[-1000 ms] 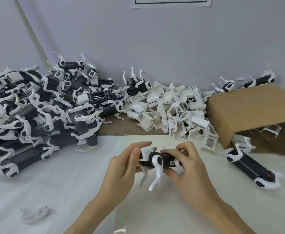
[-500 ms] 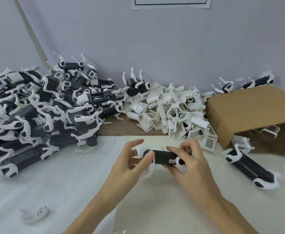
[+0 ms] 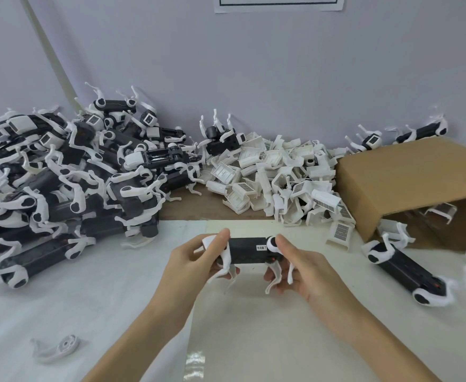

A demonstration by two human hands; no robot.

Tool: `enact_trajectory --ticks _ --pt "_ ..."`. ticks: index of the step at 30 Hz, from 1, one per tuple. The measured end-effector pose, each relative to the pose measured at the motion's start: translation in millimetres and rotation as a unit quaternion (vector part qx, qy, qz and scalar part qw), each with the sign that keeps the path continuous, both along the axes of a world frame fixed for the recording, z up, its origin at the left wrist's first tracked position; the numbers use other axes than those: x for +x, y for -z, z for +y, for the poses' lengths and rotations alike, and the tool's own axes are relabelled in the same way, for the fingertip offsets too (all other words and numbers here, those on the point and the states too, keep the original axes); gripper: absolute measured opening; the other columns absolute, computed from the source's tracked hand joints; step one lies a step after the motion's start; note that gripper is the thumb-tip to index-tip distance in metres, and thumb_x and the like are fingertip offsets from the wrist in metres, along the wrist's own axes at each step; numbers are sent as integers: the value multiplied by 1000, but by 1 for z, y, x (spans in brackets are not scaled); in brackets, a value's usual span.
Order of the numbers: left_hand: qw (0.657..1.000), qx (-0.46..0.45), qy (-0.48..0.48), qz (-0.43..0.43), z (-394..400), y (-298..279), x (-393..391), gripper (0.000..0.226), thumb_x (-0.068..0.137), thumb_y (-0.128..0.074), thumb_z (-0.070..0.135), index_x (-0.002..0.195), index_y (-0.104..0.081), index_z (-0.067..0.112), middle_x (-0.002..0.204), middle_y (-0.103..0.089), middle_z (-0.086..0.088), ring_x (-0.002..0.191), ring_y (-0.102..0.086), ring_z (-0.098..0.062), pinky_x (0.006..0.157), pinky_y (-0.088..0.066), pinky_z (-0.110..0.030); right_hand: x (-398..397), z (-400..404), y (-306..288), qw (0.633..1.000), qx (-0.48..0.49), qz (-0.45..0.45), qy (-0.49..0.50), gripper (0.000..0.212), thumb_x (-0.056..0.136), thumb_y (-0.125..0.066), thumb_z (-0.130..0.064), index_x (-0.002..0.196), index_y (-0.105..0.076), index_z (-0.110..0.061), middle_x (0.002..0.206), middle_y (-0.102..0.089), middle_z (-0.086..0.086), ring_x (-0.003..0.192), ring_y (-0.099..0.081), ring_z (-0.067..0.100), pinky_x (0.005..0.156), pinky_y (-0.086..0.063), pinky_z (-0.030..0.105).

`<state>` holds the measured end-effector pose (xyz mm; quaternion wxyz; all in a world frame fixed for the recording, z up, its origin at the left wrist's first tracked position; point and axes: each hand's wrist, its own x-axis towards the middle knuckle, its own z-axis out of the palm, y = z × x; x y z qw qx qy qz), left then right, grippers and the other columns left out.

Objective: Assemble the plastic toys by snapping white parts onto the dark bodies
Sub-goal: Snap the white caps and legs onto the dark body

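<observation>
The dark toy body (image 3: 248, 250) sits above the bench's (image 3: 116, 312) near middle, lengthwise between your hands: your left hand (image 3: 198, 257) grips one end, your right hand (image 3: 300, 268) the other. Your fingers hide part of its white legs (image 3: 226, 260), so you can't count them. The bench is white-covered against a plain pale wall. Too tangled to count: assembled toys (image 3: 60, 183) far left, white shells (image 3: 278, 177) at the back. One cardboard box (image 3: 408, 175), tipped, lies far right.

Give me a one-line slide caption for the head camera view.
Both hands, left and right, hold a dark toy body with white legs above the table, between piles of toys.
</observation>
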<state>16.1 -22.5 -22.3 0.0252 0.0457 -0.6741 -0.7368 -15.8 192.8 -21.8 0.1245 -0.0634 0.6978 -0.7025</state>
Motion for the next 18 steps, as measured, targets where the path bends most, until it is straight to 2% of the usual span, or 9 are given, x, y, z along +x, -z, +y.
enact_trajectory --ticks 2,4,5,6,9,11,14,16,18 --pt "999 17 16 -29 -1 -1 -1 53 83 -79 58 116 -76 17 101 -81 -14 99 -79 -30 104 -56 -43 -2 2 4 999 29 43 6 57 91 -61 -61 102 -79 -8 90 -77 16 87 -71 39 84 -55 43" --pt "998 5 57 -33 -6 -2 -1 52 85 -86 51 125 -74 20 113 -81 -8 111 -77 -26 102 -57 -32 -3 6 6 994 50 96 -10 43 99 -60 -55 117 -75 -18 102 -78 7 100 -72 31 84 -55 32" --pt "997 -18 77 -17 -10 -1 -2 49 86 -87 45 126 -74 21 117 -80 -5 115 -75 -24 99 -57 -26 -4 9 6 993 38 106 -24 41 98 -61 -48 127 -70 -21 112 -77 3 108 -71 24 86 -54 26" --pt "994 -57 91 10 -15 -1 -2 46 86 -87 36 128 -73 23 119 -79 -1 117 -74 -21 96 -56 -20 -6 11 5 993 15 105 -43 42 98 -64 -40 137 -63 -22 124 -75 -1 120 -67 17 94 -53 26" --pt "969 -200 100 100 -25 0 -3 65 81 -93 14 136 -64 30 129 -73 11 120 -70 -12 100 -52 -17 -10 22 3 983 -43 119 -130 57 95 -67 -14 150 -51 -21 148 -60 -3 145 -47 12 115 -41 35" --pt "947 -265 94 153 -24 4 -3 72 80 -93 14 140 -58 33 133 -70 19 122 -68 -9 105 -49 -16 -12 26 2 975 -46 155 -151 56 95 -61 -7 149 -54 -21 151 -58 1 148 -44 16 120 -39 35" --pt "924 -315 71 206 -18 9 -2 71 83 -92 26 142 -54 39 130 -68 26 119 -68 -4 102 -49 -12 -12 27 2 978 -71 149 -129 55 94 -54 -9 147 -57 -21 147 -59 6 146 -46 23 120 -35 44" --pt "918 -321 57 224 -16 10 -1 67 88 -87 34 145 -53 39 130 -68 26 119 -68 -6 100 -50 -12 -9 24 0 976 -14 175 -131 59 95 -59 -13 152 -50 -29 150 -56 -3 143 -48 14 114 -39 35" --pt "924 -304 53 225 -16 9 -1 64 90 -83 36 146 -52 38 130 -69 24 121 -68 -8 102 -50 -14 -8 21 2 961 103 232 -107 67 95 -74 -18 152 -43 -38 151 -53 -15 139 -50 2 110 -42 22"
